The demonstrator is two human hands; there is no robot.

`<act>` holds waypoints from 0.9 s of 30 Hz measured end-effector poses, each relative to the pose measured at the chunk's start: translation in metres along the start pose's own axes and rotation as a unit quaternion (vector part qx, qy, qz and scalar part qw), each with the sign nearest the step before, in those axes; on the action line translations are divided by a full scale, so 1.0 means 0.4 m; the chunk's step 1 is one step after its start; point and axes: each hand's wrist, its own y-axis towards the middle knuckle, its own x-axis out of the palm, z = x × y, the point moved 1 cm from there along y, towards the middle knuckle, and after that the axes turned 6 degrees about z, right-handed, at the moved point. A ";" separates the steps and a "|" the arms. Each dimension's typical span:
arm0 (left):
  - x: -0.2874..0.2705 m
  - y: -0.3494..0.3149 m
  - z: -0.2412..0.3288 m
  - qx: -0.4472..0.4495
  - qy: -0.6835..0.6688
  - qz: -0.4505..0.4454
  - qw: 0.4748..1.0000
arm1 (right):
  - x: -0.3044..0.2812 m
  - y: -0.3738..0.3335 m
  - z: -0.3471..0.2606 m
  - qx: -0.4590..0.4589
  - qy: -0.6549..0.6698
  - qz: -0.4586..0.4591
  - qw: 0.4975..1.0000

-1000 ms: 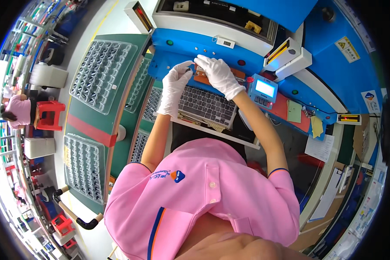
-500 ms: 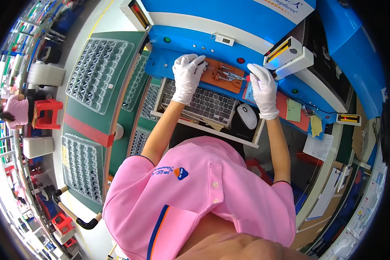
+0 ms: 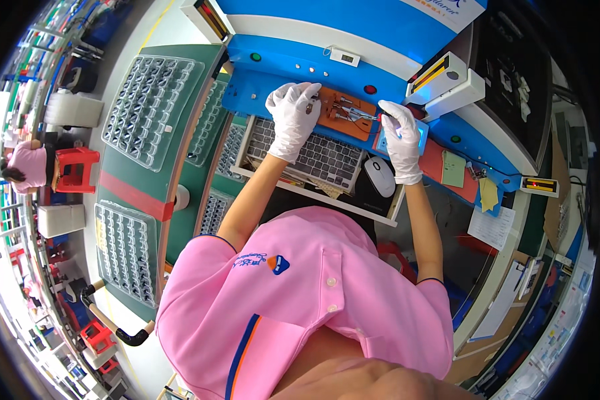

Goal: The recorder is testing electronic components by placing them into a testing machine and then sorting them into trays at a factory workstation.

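Small part (image 3: 311, 105) in left hand (image 3: 291, 119); orange plate (image 3: 353, 128) between both hands (image 3: 401, 145).

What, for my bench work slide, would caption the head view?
Left hand and right hand, gloved, flank an orange mat beyond a keyboard.

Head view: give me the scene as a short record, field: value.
left hand: white-gloved, pinching a small dark part by the orange fixture plate
right hand: white-gloved, near the plate's right end; grip unclear
keyboard: black keys, nearer the person than the plate
computer mouse: white, right of the keyboard
clear plastic trays: on the green bench, left side
shirt: pink
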 end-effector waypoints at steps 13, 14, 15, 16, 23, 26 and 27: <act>-0.033 -0.008 0.043 0.016 0.026 -0.018 0.999 | 0.019 0.042 -0.055 -0.003 0.049 0.014 0.999; -0.035 -0.006 0.049 0.036 0.026 0.006 0.999 | -0.049 0.056 -0.053 -0.074 -0.015 0.063 0.995; -0.034 -0.004 0.056 0.055 0.026 0.031 0.998 | -0.117 0.063 -0.045 -0.065 -0.031 0.122 0.990; -0.028 0.012 0.078 0.058 0.019 0.033 0.998 | -0.188 0.074 -0.026 -0.056 -0.052 0.185 0.980; 0.101 0.203 0.682 0.222 -0.371 -0.156 0.888 | -0.597 0.400 0.243 -0.064 -0.142 0.355 0.922; 0.418 0.374 0.922 0.213 -0.260 -0.093 0.937 | -0.702 0.503 0.640 0.159 0.205 0.311 0.914; 0.512 0.443 0.952 0.115 -0.256 -0.089 0.956 | -0.705 0.512 0.660 0.049 0.013 0.320 0.946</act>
